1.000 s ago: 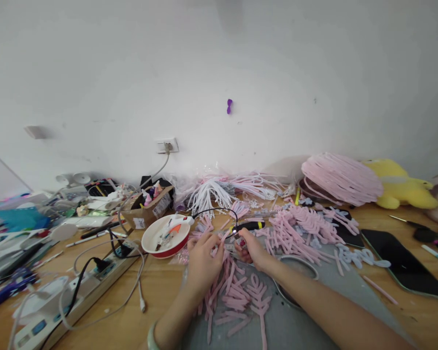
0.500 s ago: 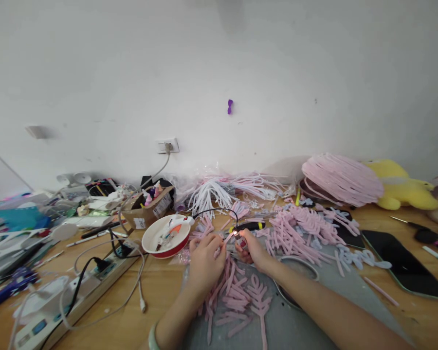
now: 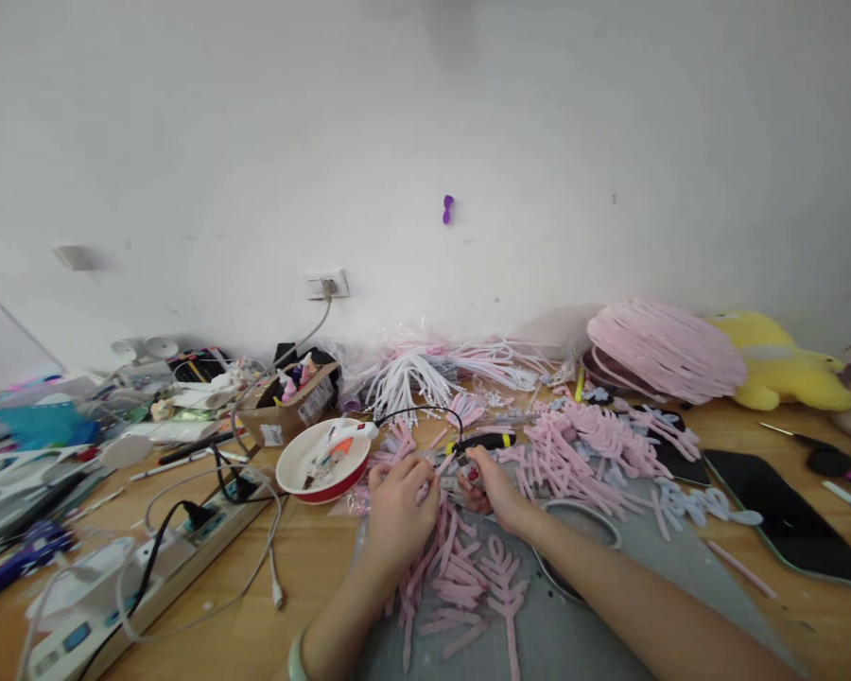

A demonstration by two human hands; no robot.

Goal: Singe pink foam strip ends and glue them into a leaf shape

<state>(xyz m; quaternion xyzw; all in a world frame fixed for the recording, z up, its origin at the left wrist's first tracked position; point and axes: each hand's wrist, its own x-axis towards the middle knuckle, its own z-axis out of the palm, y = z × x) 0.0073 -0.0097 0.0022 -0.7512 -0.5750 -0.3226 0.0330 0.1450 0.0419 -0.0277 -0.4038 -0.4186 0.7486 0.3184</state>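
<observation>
My left hand (image 3: 395,506) is closed in a pinch on a thin pink strip (image 3: 442,466), holding its end up toward my right hand. My right hand (image 3: 487,484) is curled round a small lighter (image 3: 468,476); no flame shows at its tip. Both hands hover over a pile of cut pink strips (image 3: 460,572) lying on a grey mat (image 3: 574,634). Just behind them lies a black tool with a yellow band (image 3: 483,441) and its black cord.
A red-rimmed bowl (image 3: 321,458) holding a glue gun stands left of my hands. A power strip (image 3: 148,567) with cables lies at the left. More pink strips (image 3: 588,435), a pink coil (image 3: 663,345), a yellow plush toy (image 3: 780,364) and a dark phone (image 3: 780,515) are at the right.
Half a second ago a small flame glowed at the strip's end between my hands; now it is out. Both hands have stayed almost in place.
</observation>
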